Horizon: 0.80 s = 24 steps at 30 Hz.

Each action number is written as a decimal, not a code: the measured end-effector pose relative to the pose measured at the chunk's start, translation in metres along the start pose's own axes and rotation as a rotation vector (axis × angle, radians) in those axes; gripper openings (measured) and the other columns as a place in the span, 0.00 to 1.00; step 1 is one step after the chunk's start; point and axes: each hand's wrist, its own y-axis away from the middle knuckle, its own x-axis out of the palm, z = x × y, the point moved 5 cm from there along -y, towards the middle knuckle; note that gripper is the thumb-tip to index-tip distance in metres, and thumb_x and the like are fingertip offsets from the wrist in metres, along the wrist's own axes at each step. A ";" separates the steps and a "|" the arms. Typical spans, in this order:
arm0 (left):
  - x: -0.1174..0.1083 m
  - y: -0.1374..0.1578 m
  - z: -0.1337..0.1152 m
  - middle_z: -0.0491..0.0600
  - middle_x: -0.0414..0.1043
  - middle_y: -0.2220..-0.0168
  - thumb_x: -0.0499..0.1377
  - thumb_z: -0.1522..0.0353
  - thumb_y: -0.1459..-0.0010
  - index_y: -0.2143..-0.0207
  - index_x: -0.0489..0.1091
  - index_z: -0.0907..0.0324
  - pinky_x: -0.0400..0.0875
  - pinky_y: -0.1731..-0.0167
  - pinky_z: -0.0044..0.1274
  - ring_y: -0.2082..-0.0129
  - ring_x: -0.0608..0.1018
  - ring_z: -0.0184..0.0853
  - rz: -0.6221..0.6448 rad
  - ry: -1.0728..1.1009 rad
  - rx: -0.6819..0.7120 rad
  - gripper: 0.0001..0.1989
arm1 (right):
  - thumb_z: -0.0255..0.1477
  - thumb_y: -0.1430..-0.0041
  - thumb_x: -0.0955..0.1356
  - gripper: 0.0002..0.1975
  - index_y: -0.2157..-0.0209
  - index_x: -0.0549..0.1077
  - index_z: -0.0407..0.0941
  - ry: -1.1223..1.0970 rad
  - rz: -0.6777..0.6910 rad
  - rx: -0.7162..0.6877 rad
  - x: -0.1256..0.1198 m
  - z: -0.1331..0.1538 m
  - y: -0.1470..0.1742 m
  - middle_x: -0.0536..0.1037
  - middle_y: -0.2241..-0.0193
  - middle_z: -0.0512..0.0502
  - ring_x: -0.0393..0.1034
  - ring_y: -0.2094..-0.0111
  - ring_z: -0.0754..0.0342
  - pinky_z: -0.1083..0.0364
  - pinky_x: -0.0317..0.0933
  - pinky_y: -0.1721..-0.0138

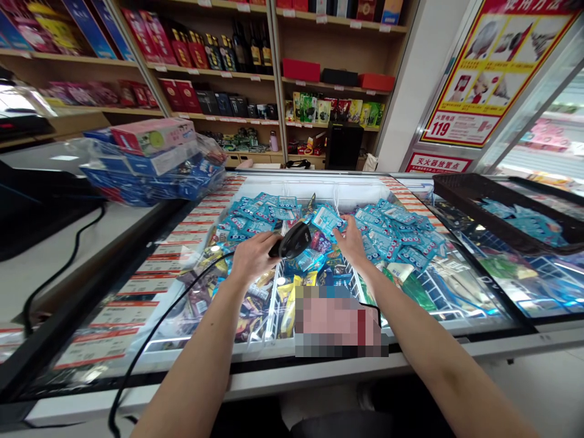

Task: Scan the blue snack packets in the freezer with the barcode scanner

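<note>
My left hand (255, 257) is wrapped round the handle of a black barcode scanner (294, 241), whose cable trails down to the lower left. The scanner's head points toward a light-blue packet (326, 220) held in my right hand (350, 240), thumb and fingers closed on its right edge. Printed label marks show on the packet's upper face. One pile of like blue packets (260, 214) lies to the left on the freezer's glass top, and another pile (395, 231) lies to the right. Below the glass, wire baskets hold colourful wrapped goods (292, 301).
A chest freezer (255, 384) spans the front. At the left, plastic-wrapped boxes (155, 152) stand beside a black device (41, 207). A brown basket (474, 210) at the right holds more blue packets. A blurred-out rectangle (337, 322) covers something near the front edge. Shelves (337, 36) of goods stand behind.
</note>
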 end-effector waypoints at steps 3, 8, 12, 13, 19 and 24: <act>0.000 -0.001 0.000 0.48 0.74 0.61 0.55 0.65 0.48 0.56 0.69 0.55 0.65 0.71 0.24 0.59 0.75 0.36 0.007 -0.004 -0.005 0.15 | 0.34 0.42 0.61 0.16 0.53 0.60 0.45 0.016 -0.044 0.001 -0.014 0.004 -0.004 0.72 0.68 0.46 0.67 0.70 0.51 0.50 0.62 0.63; 0.001 -0.001 0.002 0.48 0.74 0.61 0.54 0.64 0.47 0.56 0.68 0.55 0.65 0.71 0.24 0.59 0.75 0.37 0.022 -0.013 -0.015 0.16 | 0.32 0.43 0.61 0.17 0.52 0.60 0.43 0.176 -0.121 0.069 -0.043 -0.010 -0.016 0.73 0.70 0.45 0.67 0.72 0.50 0.50 0.60 0.65; 0.000 -0.001 0.004 0.49 0.74 0.62 0.53 0.63 0.46 0.56 0.69 0.55 0.65 0.71 0.24 0.59 0.75 0.38 0.021 -0.036 -0.041 0.15 | 0.31 0.43 0.60 0.19 0.51 0.61 0.40 0.357 -0.148 0.120 -0.060 -0.030 -0.020 0.73 0.71 0.41 0.68 0.70 0.46 0.50 0.59 0.66; -0.001 -0.001 0.005 0.50 0.74 0.61 0.53 0.63 0.46 0.57 0.69 0.55 0.65 0.71 0.24 0.59 0.75 0.38 0.020 -0.037 -0.050 0.15 | 0.30 0.43 0.59 0.19 0.50 0.61 0.39 0.391 -0.152 0.128 -0.063 -0.034 -0.019 0.74 0.71 0.41 0.68 0.69 0.46 0.50 0.59 0.66; -0.002 -0.002 0.005 0.50 0.74 0.61 0.53 0.64 0.47 0.56 0.69 0.55 0.66 0.69 0.24 0.59 0.75 0.38 0.029 -0.024 -0.066 0.16 | 0.34 0.43 0.61 0.20 0.53 0.66 0.36 0.595 -0.251 0.066 -0.075 -0.033 -0.016 0.71 0.58 0.30 0.62 0.54 0.40 0.46 0.56 0.56; -0.003 -0.002 0.004 0.50 0.74 0.62 0.54 0.65 0.47 0.56 0.69 0.56 0.65 0.70 0.24 0.59 0.75 0.39 0.028 -0.010 -0.056 0.15 | 0.44 0.41 0.60 0.27 0.46 0.64 0.41 0.639 -0.106 -0.090 -0.057 -0.018 -0.012 0.65 0.47 0.32 0.54 0.46 0.36 0.41 0.51 0.51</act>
